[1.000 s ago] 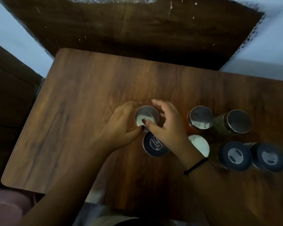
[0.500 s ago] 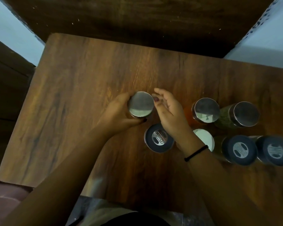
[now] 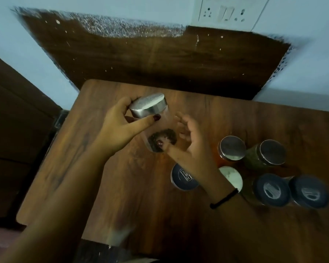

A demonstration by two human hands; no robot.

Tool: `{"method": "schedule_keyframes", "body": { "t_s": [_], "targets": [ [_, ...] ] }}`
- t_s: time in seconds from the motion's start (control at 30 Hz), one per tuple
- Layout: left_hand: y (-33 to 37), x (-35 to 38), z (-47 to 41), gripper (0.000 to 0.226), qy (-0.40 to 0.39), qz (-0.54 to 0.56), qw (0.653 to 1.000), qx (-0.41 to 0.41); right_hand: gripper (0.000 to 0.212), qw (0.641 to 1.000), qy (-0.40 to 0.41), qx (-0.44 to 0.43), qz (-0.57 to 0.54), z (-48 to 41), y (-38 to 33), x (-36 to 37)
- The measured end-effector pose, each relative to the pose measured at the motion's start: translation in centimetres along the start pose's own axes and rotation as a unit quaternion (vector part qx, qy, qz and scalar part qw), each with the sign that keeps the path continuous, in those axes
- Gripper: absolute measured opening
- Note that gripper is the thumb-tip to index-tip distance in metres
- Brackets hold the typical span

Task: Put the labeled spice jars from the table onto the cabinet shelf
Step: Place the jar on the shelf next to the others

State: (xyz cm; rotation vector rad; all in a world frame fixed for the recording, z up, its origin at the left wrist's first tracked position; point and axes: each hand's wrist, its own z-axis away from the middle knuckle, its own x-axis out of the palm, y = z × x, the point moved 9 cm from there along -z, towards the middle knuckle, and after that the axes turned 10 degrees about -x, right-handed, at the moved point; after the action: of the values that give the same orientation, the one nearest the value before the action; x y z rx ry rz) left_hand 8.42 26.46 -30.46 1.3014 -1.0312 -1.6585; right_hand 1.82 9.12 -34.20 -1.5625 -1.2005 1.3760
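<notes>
Figure: my left hand [image 3: 116, 128] and my right hand [image 3: 192, 149], seen from above. My left forearm [image 3: 65, 186] and right forearm [image 3: 258, 224] are bare as far as the lower edge of the view. A thin black cord band [image 3: 224, 198] circles my right wrist, lying snug. My left thumbnail [image 3: 157, 117] wears dark red polish, as does my right thumbnail [image 3: 160, 143].

Open tabletop [image 3: 80, 168] left; jar cluster [image 3: 270, 189] right.
</notes>
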Motion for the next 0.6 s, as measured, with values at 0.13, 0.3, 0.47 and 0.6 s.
{"method": "schedule_keyframes", "body": {
  "t_s": [0.13,0.3,0.47,0.6],
  "targets": [
    [3.2,-0.1,2.0,0.064,-0.005,0.022,1.0,0.016,0.096,0.997,0.023,-0.074,0.012,0.8,-3.9,-0.4],
    [6.8,-0.3,4.5,0.055,-0.006,0.027,0.999,0.031,0.083,0.987,0.043,-0.079,-0.135,2.0,-5.7,-2.0],
    [8.0,0.3,5.7,0.055,-0.031,0.042,0.999,0.01,0.089,0.981,0.017,-0.034,-0.191,3.0,-6.1,-3.1],
    [8.7,1.5,6.8,0.064,-0.056,0.019,0.998,0.012,0.095,0.981,-0.003,-0.041,-0.192,3.5,-6.5,-3.4]
  ]
}}
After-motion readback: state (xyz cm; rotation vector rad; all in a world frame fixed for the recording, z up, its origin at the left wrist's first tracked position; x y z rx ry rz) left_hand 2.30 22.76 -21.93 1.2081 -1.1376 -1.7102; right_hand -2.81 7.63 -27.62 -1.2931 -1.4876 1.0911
